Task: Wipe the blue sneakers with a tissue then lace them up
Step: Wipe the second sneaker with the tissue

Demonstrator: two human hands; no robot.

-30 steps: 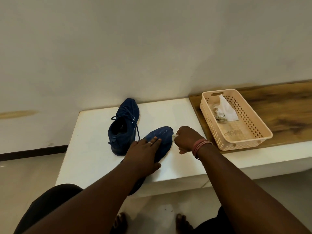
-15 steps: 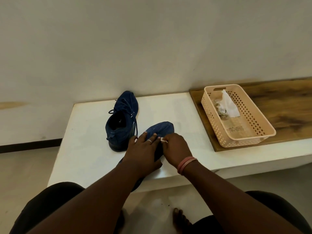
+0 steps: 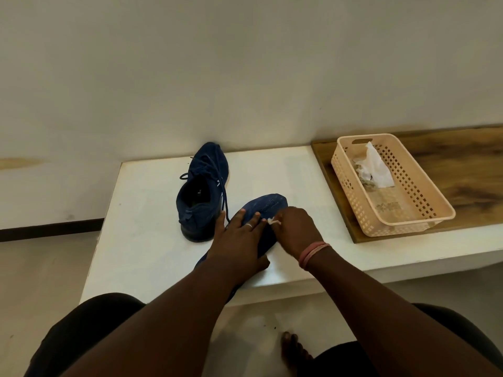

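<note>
R hand [image 3: 295, 231] pinches tissue [image 3: 271, 220] on sneaker [image 3: 268, 204]; L hand [image 3: 239, 243] presses it.

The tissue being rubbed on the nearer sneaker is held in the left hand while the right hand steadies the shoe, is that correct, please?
Not quite: the hands are swapped. In the head view the right hand pinches the small wad of tissue against the nearer sneaker, while the left hand lies flat on the shoe and steadies it.

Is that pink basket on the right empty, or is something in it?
Not empty. The pink basket holds crumpled white tissue at its far end; its near end looks bare.
</note>
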